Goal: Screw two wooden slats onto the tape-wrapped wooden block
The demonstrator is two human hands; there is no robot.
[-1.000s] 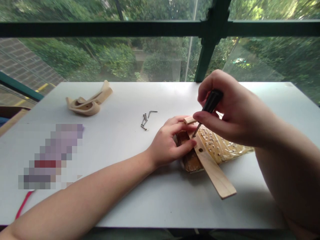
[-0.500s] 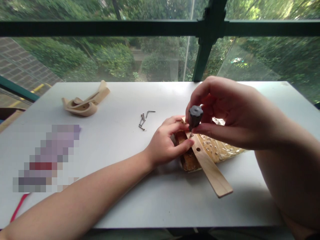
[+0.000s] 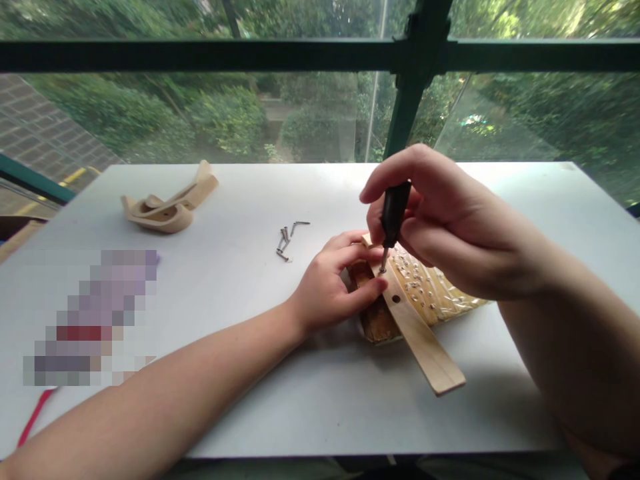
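My right hand (image 3: 430, 220) is closed around the black handle of a screwdriver (image 3: 395, 212), thumb and fingers gripping it. Its metal shaft points down at a screw (image 3: 383, 271) in a flat, light wooden piece (image 3: 425, 343). That piece lies slantwise over a brown block (image 3: 380, 323) wrapped in clear film, and a round hole shows below the screw. With thumb and fingers on either side of the screw, my left hand (image 3: 333, 280) grips the wooden piece against the block. Small marks or holes dot the block's top (image 3: 423, 283) under the film.
Several loose screws (image 3: 285, 241) lie left of the block on the white table (image 3: 240, 287). Curved wooden pieces (image 3: 167, 210) sit at the back left. A blurred-out purple item (image 3: 107, 300) and a red strap (image 3: 36, 417) are at the left. A window frame (image 3: 200, 57) stands behind.
The screwdriver has gone from tipped toward me to nearly upright, showing its shaft. My right hand has turned and risen slightly. My left hand stays put on the wooden piece.
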